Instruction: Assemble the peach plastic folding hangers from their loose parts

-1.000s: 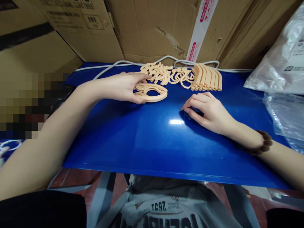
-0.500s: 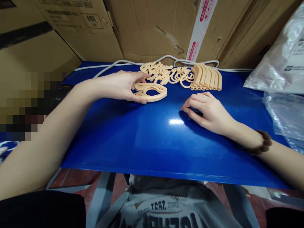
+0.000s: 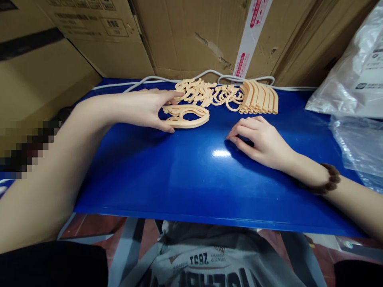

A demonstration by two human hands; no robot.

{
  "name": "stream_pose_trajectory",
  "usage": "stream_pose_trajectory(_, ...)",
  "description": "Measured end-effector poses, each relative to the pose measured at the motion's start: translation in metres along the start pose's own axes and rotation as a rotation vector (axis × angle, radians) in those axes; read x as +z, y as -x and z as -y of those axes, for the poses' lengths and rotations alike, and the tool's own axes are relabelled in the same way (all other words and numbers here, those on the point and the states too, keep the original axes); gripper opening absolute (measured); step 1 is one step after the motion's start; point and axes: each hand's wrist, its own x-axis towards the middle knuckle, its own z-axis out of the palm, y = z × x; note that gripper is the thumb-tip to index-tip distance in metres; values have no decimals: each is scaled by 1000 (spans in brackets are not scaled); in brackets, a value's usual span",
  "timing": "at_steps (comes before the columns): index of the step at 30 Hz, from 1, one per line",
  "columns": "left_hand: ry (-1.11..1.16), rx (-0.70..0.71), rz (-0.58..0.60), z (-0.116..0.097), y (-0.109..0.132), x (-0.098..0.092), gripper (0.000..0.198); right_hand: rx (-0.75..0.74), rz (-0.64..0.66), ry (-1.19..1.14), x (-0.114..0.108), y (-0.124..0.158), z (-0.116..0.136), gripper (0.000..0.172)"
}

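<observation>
Behind the curved beige pieces [image 3: 259, 97], white cable [image 3: 209, 71] and cardboard [image 3: 185, 40].

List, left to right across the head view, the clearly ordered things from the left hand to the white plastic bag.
Left hand → flat looped pieces → ring-shaped hooks → row of curved pieces → white plastic bag.

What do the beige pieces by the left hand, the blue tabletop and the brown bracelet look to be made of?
Beige pieces: probably moulded plastic, smooth and satin, judging by their rounded edges and matching shapes.
Tabletop: glossy, with a bright light reflection; painted metal, laminate or plastic sheet all fit.
Bracelet: perhaps soft, fuzzy fabric, its lobes dull and puffy.
</observation>
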Motion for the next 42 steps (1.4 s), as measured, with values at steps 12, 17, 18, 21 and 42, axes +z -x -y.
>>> stream_pose_trajectory(12,-149,-128,105,18,-1,1,100,-27,-14,1,2,0,-1,21)
stream_pose_trajectory(17,-133,-123,105,37,0,1,97,-24,-12,5,0,0,-1,22)
stream_pose_trajectory(18,-132,-119,105,40,0,1,96,-25,-12,9,0,0,0,22)
stream_pose_trajectory(21,-129,-109,103,46,0,1,95,-33,-16,16,0,1,-1,23)
stream_pose_trajectory(42,-36,-154,96,7,-9,4,102,-45,-8,27,1,0,-1,22)
